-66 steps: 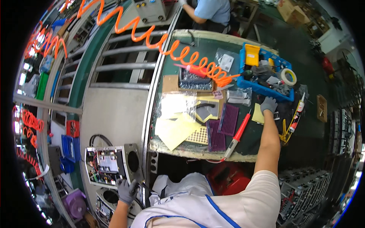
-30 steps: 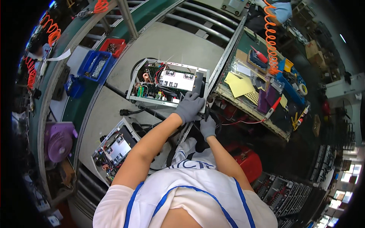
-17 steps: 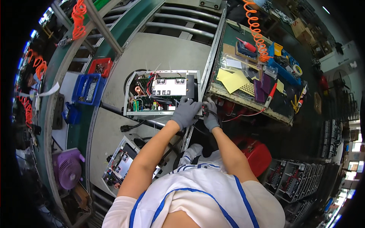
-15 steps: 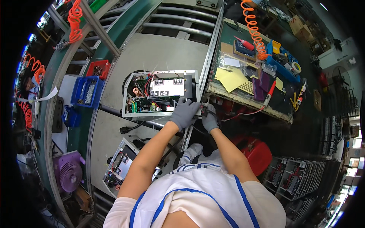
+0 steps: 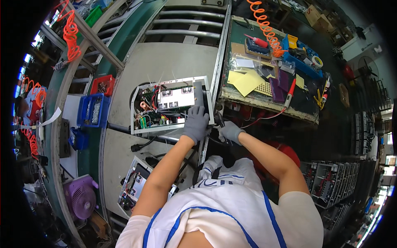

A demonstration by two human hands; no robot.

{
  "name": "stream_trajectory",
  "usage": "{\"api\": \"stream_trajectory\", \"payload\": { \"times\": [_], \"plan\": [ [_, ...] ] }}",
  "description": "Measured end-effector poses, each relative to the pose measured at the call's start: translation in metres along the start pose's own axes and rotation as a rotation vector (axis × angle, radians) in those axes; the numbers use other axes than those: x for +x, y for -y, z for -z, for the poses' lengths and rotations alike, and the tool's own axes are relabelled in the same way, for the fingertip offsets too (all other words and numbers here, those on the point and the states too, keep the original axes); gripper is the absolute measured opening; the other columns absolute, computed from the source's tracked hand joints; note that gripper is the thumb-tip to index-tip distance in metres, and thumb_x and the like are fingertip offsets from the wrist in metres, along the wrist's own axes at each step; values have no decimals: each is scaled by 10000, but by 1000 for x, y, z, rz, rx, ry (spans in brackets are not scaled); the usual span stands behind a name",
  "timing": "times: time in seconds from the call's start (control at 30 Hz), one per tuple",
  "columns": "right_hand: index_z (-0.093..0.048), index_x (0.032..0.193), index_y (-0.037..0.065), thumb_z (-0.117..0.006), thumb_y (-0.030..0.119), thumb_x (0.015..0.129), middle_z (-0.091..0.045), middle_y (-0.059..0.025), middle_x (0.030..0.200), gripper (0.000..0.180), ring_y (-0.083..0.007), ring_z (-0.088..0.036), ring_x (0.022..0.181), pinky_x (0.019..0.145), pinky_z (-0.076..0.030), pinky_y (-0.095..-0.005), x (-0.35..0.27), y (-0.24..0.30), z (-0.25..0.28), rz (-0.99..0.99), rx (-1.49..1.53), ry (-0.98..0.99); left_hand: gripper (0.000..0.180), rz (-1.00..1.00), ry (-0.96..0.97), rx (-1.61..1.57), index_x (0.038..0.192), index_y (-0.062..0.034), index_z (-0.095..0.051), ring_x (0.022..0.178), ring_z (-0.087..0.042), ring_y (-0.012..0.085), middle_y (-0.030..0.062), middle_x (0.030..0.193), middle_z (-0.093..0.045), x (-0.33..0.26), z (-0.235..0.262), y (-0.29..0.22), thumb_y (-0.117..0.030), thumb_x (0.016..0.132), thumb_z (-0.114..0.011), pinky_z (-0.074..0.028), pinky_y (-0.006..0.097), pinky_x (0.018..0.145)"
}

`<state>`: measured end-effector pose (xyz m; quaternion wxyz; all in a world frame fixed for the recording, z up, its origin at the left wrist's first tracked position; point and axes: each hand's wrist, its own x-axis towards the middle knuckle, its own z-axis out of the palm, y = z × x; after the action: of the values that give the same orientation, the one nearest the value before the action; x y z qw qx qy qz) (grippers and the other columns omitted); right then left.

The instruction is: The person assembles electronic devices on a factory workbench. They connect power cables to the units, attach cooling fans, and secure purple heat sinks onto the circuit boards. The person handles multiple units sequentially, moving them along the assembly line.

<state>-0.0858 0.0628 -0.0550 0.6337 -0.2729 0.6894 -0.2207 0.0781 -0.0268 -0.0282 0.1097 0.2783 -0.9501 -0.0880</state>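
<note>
An open metal chassis [image 5: 165, 129] with a circuit board, coloured wires and a white plate lies on the grey work surface. My left hand [image 5: 196, 124], in a grey glove, grips its near right corner, the fingers over the rim. Just right of that corner, my gloved right hand [image 5: 231, 132] is closed around a slim black object [image 5: 221, 120]; whether this is a tool or part of a cable I cannot tell. A black cable with a plug [image 5: 136, 147] lies in front of the chassis.
A second open chassis [image 5: 134, 184] lies nearer me, partly behind my left arm. Blue [image 5: 92, 110] and red [image 5: 103, 85] parts bins stand at left, beside a purple fan [image 5: 81, 198]. The right bench [image 5: 244, 101] holds yellow sheets and a red-handled tool [image 5: 290, 93]. Orange coiled hoses [image 5: 264, 25] hang overhead.
My right hand has shifted slightly away from the chassis corner, its wrist turned and elbow farther out. The slim black object now shows upright in it. My left hand stays on the chassis.
</note>
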Motion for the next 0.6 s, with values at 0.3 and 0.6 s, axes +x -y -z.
{"api": "stream_trajectory", "payload": {
  "times": [0.3,0.6],
  "plan": [
    [-451,1189,-2,-549,144,747,-597,-287,957,476,-459,-566,925,799,-443,-482,9,-31,-53,313,-80,-455,410,-69,65,51,859,-62,-600,1069,-444,306,88,887,-559,-1,7,2,-345,608,-757,-328,449,944],
    [-522,1046,12,-543,209,800,-625,-243,846,316,-434,-619,818,734,-481,-504,-11,14,-27,-52,-177,-138,351,-60,71,3,836,-80,-606,1069,-448,297,68,884,-561,-1,4,2,-308,616,-757,-349,446,914]
  ]
}}
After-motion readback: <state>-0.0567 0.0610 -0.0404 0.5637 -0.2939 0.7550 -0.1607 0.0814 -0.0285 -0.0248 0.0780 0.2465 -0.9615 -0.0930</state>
